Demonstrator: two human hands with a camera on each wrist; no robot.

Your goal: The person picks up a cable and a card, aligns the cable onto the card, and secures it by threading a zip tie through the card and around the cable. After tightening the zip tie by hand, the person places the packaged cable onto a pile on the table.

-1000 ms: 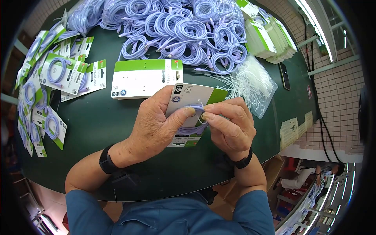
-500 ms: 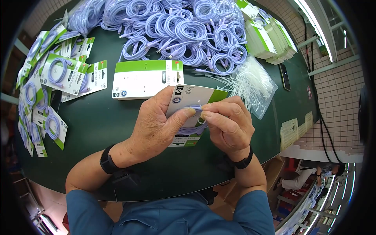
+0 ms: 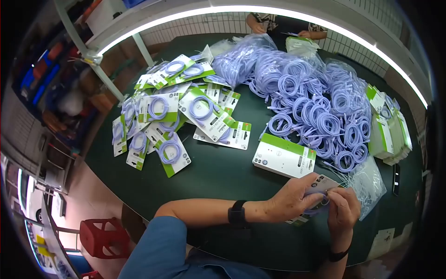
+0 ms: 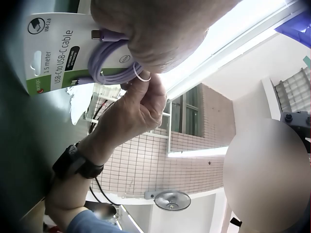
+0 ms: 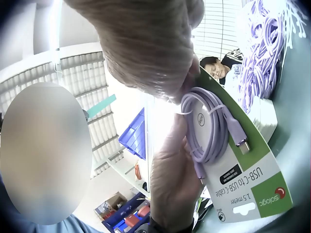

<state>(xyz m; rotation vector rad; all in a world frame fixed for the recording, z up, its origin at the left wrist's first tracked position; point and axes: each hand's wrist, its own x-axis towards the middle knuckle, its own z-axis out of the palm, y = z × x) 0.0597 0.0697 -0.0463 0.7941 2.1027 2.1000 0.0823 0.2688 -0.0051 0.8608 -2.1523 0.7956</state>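
My left hand [image 3: 290,201] grips a white and green card [image 4: 53,63], thumb over a coiled lilac cable [image 4: 109,60] lying on it. In the left wrist view a thin white tie [image 4: 141,73] loops round the coil's edge, and my right hand [image 4: 133,109] pinches at it with thumb and forefinger. The right wrist view shows the coil [image 5: 206,128] flat on the card [image 5: 243,184], a silver plug on each cable end. My right hand [image 3: 343,207] is just right of the left one in the head view.
A stack of cards [image 3: 283,156] lies beyond my hands, with a heap of lilac cables [image 3: 320,111] behind it. Carded cables [image 3: 169,109] pile at the left. A bag of white ties [image 3: 369,186], a phone [image 3: 396,180] and card stacks [image 3: 392,135] are at the right. Another person's hands [image 3: 258,28] are opposite.
The head view has swung left, so the table and both hands appear farther right and lower. My hands still hold the card and tie in much the same way.
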